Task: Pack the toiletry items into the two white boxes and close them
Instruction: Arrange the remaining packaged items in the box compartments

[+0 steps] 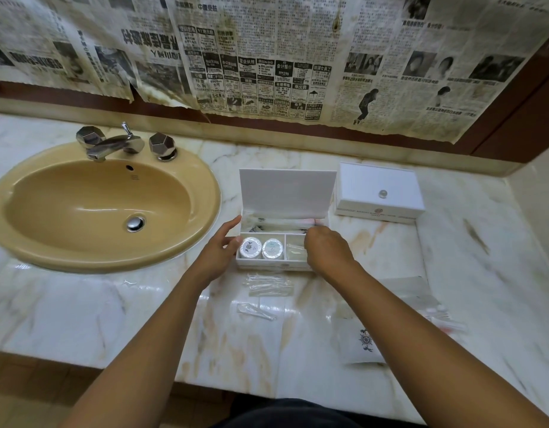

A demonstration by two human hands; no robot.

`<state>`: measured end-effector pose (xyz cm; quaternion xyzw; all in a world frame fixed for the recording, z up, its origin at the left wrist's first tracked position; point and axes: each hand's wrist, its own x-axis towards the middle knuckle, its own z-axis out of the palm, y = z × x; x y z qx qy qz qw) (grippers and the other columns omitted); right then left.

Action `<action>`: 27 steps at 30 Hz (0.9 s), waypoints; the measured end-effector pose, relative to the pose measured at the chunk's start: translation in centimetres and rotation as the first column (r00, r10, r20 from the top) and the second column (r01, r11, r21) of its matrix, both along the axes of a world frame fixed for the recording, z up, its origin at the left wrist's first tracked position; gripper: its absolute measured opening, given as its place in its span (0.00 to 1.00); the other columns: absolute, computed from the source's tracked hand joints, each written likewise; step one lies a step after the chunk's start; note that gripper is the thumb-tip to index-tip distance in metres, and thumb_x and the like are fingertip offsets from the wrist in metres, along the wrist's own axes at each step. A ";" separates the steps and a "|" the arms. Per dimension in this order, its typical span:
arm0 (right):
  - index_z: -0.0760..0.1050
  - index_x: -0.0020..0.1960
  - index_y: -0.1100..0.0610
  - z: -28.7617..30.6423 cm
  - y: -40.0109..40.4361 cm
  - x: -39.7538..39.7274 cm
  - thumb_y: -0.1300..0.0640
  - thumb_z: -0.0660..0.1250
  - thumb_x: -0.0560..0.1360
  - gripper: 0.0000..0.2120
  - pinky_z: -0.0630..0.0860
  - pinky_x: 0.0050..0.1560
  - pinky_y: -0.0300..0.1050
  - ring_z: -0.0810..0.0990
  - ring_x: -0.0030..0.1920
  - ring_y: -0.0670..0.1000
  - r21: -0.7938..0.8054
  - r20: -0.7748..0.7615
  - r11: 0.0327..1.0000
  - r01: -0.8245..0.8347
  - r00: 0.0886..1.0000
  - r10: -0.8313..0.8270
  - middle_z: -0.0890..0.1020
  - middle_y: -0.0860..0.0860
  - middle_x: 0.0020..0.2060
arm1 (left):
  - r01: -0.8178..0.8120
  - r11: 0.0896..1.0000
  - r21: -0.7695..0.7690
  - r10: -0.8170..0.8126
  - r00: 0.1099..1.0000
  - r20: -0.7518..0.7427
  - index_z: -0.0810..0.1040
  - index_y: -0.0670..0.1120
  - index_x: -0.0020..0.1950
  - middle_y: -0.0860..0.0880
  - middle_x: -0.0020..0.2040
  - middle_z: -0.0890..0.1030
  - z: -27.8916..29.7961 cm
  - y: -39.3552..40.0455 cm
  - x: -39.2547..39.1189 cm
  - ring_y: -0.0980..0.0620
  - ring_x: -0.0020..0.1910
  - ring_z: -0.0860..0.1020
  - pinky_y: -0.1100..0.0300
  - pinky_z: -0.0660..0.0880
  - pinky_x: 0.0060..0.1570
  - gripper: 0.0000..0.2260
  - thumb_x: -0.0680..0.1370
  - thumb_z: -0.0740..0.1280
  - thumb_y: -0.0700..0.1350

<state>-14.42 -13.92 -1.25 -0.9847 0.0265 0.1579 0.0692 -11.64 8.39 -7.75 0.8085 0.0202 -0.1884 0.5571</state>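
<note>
Head view of a marble counter (81, 319) with two white boxes. The open box (285, 239) stands at centre with its lid (287, 193) raised upright at the back. Its long rear compartment holds clear-wrapped items (279, 223); the front left compartment holds two round white containers (261, 248) side by side; the front right compartment holds a clear packet (294, 251).

The left hand (219, 253) rests against the left wall of the open box, fingers straight, forefinger extended toward the rear corner and thumb touching the front left edge beside the round containers. The right hand (325, 251) hovers over the right side of the box with fingers curled downward; they appear to pinch the end of a wrapped item at the rear compartment, though the knuckles hide the contact.

The closed box (379, 193), with a small round knob on its lid, sits just beside the open box on the right. Clear packets (268, 285) and a printed white pouch (361, 341) lie on the counter in front, apart from both hands. A beige sink (50, 261) with a chrome tap (112, 145) lies to the left.
</note>
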 end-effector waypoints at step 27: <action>0.80 0.49 0.58 -1.6 5.3 -3.9 0.56 0.62 0.76 0.10 0.76 0.46 0.50 0.77 0.50 0.56 0.341 0.284 0.890 -0.304 0.935 0.211 0.80 0.54 0.46 | -0.018 1.000 0.005 0.018 1.000 0.001 0.65 0.62 0.74 0.56 0.43 0.77 0.5 -0.2 -0.1 0.60 0.40 0.73 0.56 0.70 0.55 0.20 0.83 0.60 0.49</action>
